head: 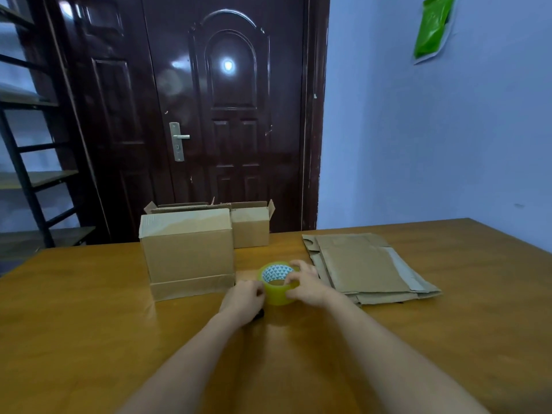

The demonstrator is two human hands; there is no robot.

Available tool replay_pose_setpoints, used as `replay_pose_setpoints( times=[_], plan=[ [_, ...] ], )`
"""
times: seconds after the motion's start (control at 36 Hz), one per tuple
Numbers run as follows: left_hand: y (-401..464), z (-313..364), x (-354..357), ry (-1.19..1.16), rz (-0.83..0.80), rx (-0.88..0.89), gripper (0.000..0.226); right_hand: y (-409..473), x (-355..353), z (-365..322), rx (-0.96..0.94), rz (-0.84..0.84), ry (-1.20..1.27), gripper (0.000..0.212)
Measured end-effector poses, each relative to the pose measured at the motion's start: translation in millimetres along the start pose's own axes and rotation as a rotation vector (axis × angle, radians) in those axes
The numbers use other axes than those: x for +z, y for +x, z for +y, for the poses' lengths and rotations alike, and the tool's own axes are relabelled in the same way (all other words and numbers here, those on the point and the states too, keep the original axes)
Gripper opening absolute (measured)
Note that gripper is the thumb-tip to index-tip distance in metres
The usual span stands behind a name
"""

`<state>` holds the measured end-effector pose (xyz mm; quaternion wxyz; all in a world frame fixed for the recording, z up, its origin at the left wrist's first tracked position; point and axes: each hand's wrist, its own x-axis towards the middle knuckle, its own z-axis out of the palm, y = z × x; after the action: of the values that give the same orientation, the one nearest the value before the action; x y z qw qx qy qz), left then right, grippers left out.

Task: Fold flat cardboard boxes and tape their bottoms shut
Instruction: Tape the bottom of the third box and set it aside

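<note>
At the far left of the frame a dark shelf rack (pixel 24 174) stands beside a glossy brown door (pixel 227 115). On the wooden table (pixel 89 309), left of centre, sits a folded box (pixel 188 252) with its taped side facing the camera, and a second box (pixel 251 225) with open flaps stands just behind it to the right.

Low in the middle of the frame, the left hand (pixel 243 300) has its fingers curled in against the side of the tape roll (pixel 277 283). It seems to be picking at the loose end, though the fingertips are too blurred to be sure, and something small and dark lies under that hand. The right hand (pixel 304 283) grips the roll from the other side, thumb and fingers wrapped over its rim.

The roll rests on the table, touching both hands. It looks light and stiff, with a slick outer face, so holding it through the core or across the rim is likely the safest grip.

To the right lies a stack of flat boxes (pixel 364 267), thin, bendy and light, best lifted by an edge. A green bag (pixel 433 28) hangs on the wall in the upper right.
</note>
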<state>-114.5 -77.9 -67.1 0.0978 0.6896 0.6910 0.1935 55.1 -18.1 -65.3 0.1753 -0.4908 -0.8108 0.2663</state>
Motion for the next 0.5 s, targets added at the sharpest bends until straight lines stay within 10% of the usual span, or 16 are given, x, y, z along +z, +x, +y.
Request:
replay_pose_setpoints(
  times=[0.5],
  plan=[
    [35, 49, -122, -0.650, -0.113, 0.085, 0.022, -3, -110, -52, -0.127, -0.011, 0.348, 0.032]
  ],
)
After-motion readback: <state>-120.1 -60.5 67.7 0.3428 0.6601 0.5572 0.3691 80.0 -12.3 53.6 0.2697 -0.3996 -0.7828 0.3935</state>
